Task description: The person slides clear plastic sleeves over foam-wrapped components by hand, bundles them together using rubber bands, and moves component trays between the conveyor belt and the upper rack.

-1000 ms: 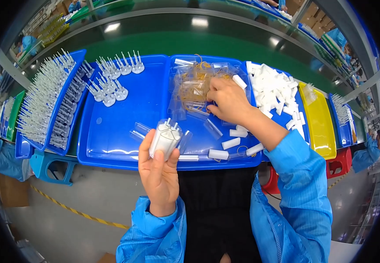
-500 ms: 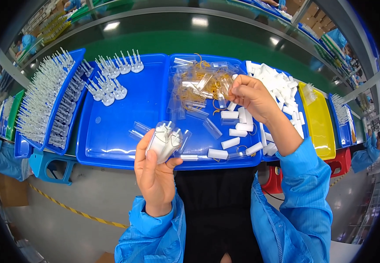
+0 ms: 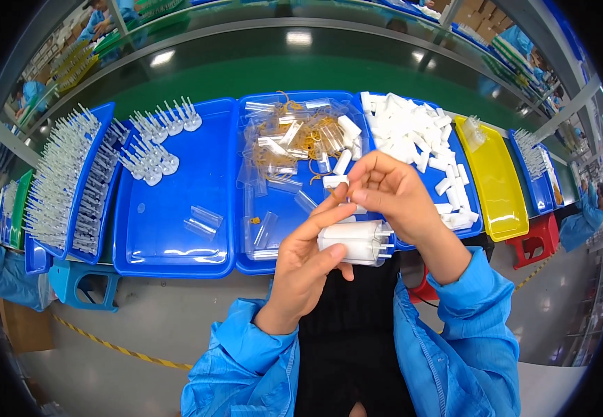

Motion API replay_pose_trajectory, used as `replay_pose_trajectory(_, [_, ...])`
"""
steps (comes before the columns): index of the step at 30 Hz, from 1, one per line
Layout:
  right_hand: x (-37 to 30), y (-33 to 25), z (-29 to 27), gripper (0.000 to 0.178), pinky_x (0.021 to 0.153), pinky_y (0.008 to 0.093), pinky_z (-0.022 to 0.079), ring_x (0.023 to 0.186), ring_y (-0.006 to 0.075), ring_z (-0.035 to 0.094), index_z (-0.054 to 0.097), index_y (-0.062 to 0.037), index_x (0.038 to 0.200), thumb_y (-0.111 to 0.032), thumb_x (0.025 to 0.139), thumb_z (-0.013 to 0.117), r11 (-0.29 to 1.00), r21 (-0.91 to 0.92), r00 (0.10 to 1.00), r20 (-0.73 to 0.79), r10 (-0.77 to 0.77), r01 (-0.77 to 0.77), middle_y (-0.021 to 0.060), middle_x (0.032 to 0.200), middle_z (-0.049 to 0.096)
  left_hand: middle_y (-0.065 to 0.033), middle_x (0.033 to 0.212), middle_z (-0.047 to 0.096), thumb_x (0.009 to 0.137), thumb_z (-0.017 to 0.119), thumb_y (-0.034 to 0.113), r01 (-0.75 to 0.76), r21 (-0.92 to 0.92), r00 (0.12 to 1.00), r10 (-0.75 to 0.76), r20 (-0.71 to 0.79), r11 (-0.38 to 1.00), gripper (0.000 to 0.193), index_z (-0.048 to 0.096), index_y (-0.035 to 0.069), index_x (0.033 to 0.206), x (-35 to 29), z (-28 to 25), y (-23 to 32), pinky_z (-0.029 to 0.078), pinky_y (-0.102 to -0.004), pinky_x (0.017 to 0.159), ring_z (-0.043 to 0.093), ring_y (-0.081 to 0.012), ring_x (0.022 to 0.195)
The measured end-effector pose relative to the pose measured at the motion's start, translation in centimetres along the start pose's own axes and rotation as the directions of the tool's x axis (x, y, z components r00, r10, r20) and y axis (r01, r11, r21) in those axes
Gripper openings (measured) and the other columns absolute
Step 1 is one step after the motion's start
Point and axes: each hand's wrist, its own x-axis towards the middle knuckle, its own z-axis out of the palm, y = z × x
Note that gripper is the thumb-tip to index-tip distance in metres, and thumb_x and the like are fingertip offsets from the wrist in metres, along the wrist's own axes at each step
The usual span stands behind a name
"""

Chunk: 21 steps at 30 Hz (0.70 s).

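My left hand (image 3: 305, 260) is closed around a bundle of white cylindrical pieces (image 3: 353, 242), which lies on its side with thin pale prongs sticking out to the right. Its thumb presses the near side, and its index finger reaches up toward my other hand. Just above the bundle, my right hand (image 3: 398, 198) has thumb and fingers pinched together beside that left fingertip. Whatever the pinch holds is too small to make out. Behind the hands, a blue tray (image 3: 246, 260) carries yellow-brown rubber bands (image 3: 308, 146), clear plastic tubes (image 3: 265, 229) and several white cylinders (image 3: 335, 181).
To the right, a blue tray (image 3: 478, 226) is heaped with white cylinders, beside a yellow tray (image 3: 499, 187). At left, another blue tray (image 3: 169, 267) has pronged white pieces (image 3: 150, 163) and clear tubes (image 3: 204, 221). Stacked trays of pronged pieces (image 3: 65, 184) stand farther left.
My left hand has moved right, and the bundle's prongs now point right instead of upward. My right hand has come down from the rubber bands to my left fingers. The view has shifted slightly.
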Motion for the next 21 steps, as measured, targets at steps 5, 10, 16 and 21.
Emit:
replay_pose_trajectory(5, [-1.9, -0.1, -1.2, 0.018, 0.079, 0.0241, 0.046, 0.089, 0.0111, 0.059, 0.058, -0.0029, 0.104, -0.007, 0.087, 0.063, 0.999, 0.027, 0.997, -0.075, -0.022, 0.025, 0.0047, 0.095, 0.062, -0.0188, 0.138, 0.047, 0.088, 0.058, 0.009, 0.089, -0.064, 0.996, -0.089, -0.008, 0.994, 0.047, 0.049, -0.005, 0.132, 0.4, -0.2, -0.9, 0.052, -0.0247, 0.066, 0.061, -0.0165, 0.100])
replay_pose_trajectory(10, [-2.5, 0.8, -2.9, 0.021, 0.074, 0.0278, 0.043, 0.079, 0.0122, 0.053, 0.054, -0.0024, 0.113, -0.009, 0.094, 0.049, 0.662, 0.746, 0.983, 0.167, -0.083, -0.071, 0.0053, 0.084, 0.055, -0.0235, 0.137, 0.045, 0.089, 0.059, 0.017, 0.195, -0.413, 0.980, -0.196, 0.042, 0.889, 0.059, 0.037, -0.009, 0.137, 0.8, -1.2, -1.9, 0.052, -0.0264, 0.067, 0.061, -0.0259, 0.101])
replay_pose_trajectory(16, [-4.1, -0.9, -4.5, 0.028, 0.041, 0.0117, 0.034, 0.043, 0.0011, 0.047, 0.045, -0.0070, 0.105, 0.008, 0.084, 0.055, 0.908, 0.379, 0.983, -0.087, -0.159, 0.180, 0.0281, 0.134, 0.049, -0.0185, 0.131, 0.050, 0.093, 0.055, 0.017, 0.105, -0.215, 0.986, -0.130, -0.106, 0.971, 0.051, 0.037, -0.002, 0.137, 0.7, 0.2, -1.7, 0.053, -0.0287, 0.074, 0.060, -0.0266, 0.106])
replay_pose_trajectory(21, [-5.8, -3.2, -1.9, 0.060, 0.052, 0.0213, 0.050, 0.061, 0.0108, 0.066, 0.048, -0.0073, 0.101, -0.010, 0.058, 0.089, 0.818, -0.539, 0.975, 0.030, -0.221, 0.202, 0.0168, 0.137, 0.051, -0.0171, 0.124, 0.056, 0.098, 0.051, 0.016, 0.002, -0.067, 0.984, -0.014, -0.177, 0.998, 0.041, 0.042, 0.001, 0.135, 0.7, 0.6, -2.2, 0.051, -0.0306, 0.084, 0.060, -0.0236, 0.108])
